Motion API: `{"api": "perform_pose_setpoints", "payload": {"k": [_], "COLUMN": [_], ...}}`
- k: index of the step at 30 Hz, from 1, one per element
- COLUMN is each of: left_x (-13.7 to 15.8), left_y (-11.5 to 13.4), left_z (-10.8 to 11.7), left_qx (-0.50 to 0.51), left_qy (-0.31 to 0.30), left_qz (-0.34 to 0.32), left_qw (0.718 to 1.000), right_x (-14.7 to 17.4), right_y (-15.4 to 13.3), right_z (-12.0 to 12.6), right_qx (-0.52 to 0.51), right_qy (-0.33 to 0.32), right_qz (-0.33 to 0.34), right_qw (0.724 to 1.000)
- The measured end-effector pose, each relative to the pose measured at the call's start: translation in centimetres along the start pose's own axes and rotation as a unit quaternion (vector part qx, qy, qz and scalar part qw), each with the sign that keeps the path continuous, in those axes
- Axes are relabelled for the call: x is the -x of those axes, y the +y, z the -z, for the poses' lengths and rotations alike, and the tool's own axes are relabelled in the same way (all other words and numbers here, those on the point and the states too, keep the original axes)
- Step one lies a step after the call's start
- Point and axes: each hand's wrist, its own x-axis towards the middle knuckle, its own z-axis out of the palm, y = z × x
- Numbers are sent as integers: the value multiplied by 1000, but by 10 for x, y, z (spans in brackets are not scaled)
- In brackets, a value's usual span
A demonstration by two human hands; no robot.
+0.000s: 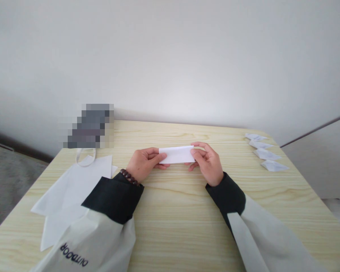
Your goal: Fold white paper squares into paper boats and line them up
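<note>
A strip of folded white paper (177, 155) is stretched level between my two hands, above the middle of the table. My left hand (144, 161) pinches its left end, thumb on top and fingers beneath. At the other end, my right hand (206, 160) grips the paper between thumb and fingers, with the index finger along the top edge. The undersides of both grips are partly hidden.
Loose white paper sheets (73, 185) lie on the left of the wooden table (175, 226), with a roll of white tape (79, 160) on them. Behind is a blurred-out dark object (90, 124). Several folded paper pieces (274, 165) line the right edge. A wall (187, 68) stands behind.
</note>
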Motion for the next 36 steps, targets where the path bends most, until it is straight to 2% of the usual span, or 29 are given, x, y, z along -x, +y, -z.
{"api": "perform_pose_setpoints", "payload": {"k": [8, 14, 19, 23, 28, 32, 36], "left_x": [-1, 0, 3, 4, 3, -1, -2], "left_y": [-2, 0, 7, 9, 5, -1, -2], "left_z": [0, 1, -1, -2, -1, 0, 1], "left_qx": [-3, -1, -42, -70, -47, -15, -11], "left_qy": [-5, 17, 9, 9, -3, 2, 21], "left_qz": [-6, -21, -10, 2, -8, -22, -37], "left_qw": [1000, 1000, 999, 997, 999, 1000, 999], "right_x": [0, 1, 1, 2, 3, 3, 3], "right_y": [0, 2, 3, 3, 4, 5, 5], "right_z": [1, 1, 0, -1, -1, 2, 6], "right_qx": [5, 9, 6, 0, 5, 47, 173], "right_qy": [-1, -6, -5, -30, -56, -60, -77], "right_qz": [5, 18, 30, 49, 50, 115, 221], "right_qw": [1000, 1000, 1000, 998, 997, 990, 957]}}
